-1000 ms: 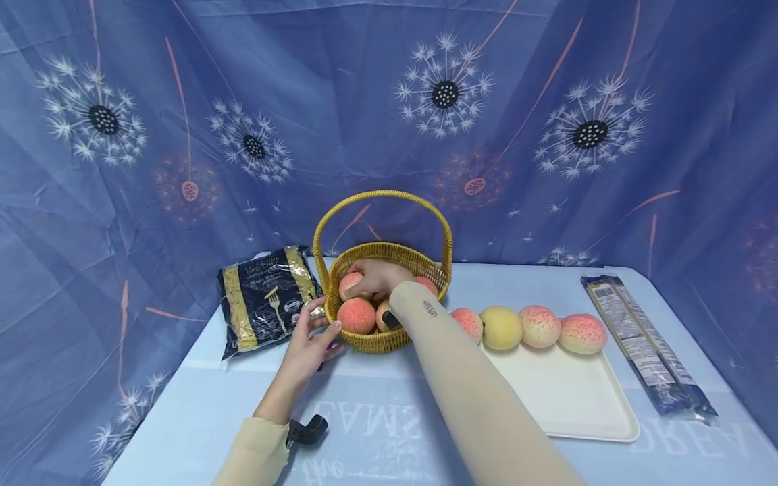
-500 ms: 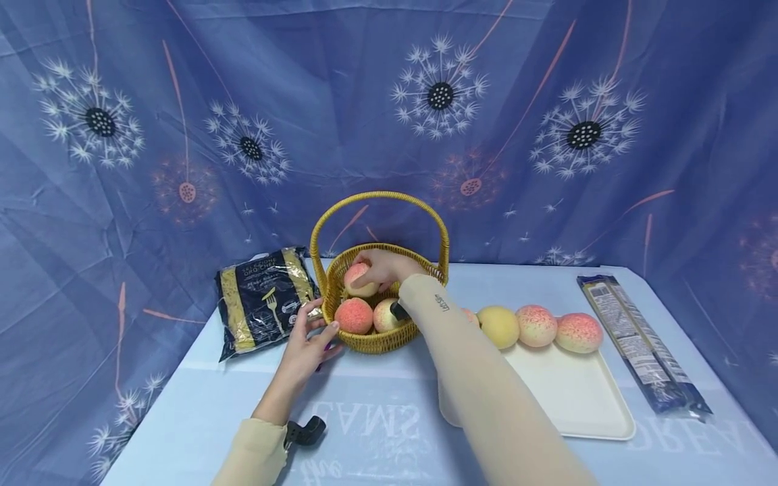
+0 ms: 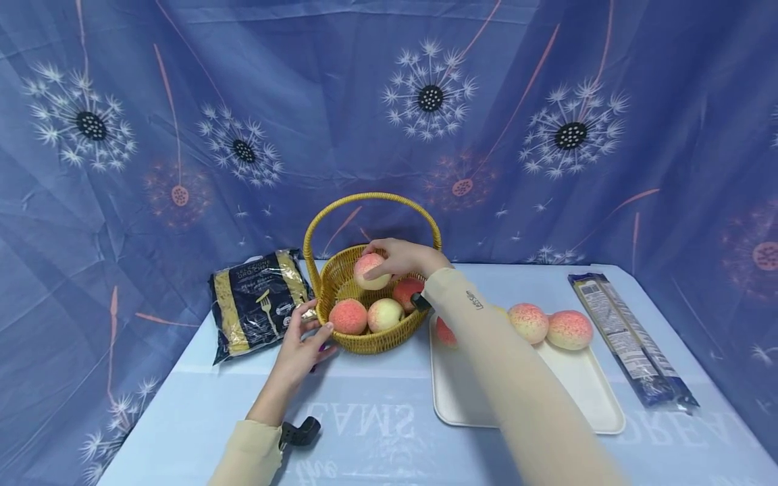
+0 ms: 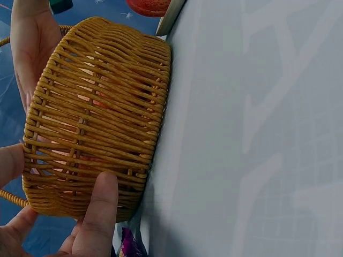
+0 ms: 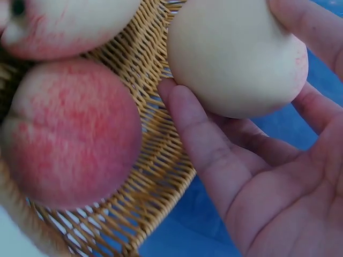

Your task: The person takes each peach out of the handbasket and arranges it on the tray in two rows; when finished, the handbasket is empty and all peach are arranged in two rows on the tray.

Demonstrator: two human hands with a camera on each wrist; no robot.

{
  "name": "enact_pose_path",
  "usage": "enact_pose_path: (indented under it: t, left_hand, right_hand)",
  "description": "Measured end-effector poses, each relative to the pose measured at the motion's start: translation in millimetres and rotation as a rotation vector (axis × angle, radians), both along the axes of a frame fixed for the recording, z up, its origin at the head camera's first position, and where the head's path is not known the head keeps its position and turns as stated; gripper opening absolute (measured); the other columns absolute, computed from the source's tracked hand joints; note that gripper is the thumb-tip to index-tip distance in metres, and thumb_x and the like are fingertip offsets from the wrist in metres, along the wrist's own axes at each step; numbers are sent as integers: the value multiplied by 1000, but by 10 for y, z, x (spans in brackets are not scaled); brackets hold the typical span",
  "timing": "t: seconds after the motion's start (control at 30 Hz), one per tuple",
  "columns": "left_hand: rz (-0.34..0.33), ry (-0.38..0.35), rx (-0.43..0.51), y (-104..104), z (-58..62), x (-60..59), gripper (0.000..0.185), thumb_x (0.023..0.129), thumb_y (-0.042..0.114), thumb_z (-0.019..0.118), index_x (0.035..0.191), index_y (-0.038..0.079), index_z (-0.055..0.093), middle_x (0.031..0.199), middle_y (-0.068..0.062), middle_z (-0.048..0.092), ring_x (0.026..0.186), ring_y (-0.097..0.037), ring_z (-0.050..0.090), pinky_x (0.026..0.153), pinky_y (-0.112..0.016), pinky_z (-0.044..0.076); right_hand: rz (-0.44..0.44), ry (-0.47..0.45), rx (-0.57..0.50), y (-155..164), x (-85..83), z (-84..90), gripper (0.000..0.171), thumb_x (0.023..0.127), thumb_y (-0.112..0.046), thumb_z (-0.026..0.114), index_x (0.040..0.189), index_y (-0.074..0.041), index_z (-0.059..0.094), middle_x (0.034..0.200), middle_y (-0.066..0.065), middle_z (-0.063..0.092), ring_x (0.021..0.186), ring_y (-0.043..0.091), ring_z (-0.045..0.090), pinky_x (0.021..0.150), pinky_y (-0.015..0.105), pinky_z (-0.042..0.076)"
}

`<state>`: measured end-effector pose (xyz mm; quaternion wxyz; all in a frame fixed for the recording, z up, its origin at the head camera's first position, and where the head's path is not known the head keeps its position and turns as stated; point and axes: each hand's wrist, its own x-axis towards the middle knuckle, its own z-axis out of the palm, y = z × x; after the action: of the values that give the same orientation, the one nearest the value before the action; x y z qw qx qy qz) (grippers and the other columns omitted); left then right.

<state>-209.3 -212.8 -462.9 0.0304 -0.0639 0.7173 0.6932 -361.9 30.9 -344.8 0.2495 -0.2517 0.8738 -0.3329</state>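
A peach with a pink blush is gripped between the thumb and fingers of my right hand, over the back of the wicker basket. In the right wrist view its pale side faces the camera, above the woven wall. Several more peaches lie in the basket, among them a red one, a pale one and a darker red one. My left hand holds the basket's left end. In the left wrist view one finger presses the outer wall while another meets the rim.
Right of the basket, a white tray has several peaches along its back edge, partly hidden by my right sleeve. A dark pasta bag lies left of the basket. Long flat packets lie at the far right. The basket's tall handle arches above.
My right hand has lifted the peach up and to the right from the basket's left side, uncovering the fruit below. The left hand stays on the basket.
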Motion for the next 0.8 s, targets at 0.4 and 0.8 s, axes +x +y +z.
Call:
enact_pose_path:
  t: [0.4,0.8]
  left_hand:
    - [-5,0,-6,-3,-21,6,65,111,13,59,167,27,28,146,-21,43,109,-18,69,101,-47,67]
    - [-3,15,3,2,-25,2,65,111,12,60,166,25,29,147,-23,43,111,-19,69,99,-46,68]
  right_hand:
    - [81,131,-41,403,199,118,55,101,-45,75,150,-29,55,150,3,59,136,26,57,112,49,55]
    - [80,174,-158,910,589,173,53,102,-32,77,150,-30,56,139,1,65,120,25,61,97,42,59]
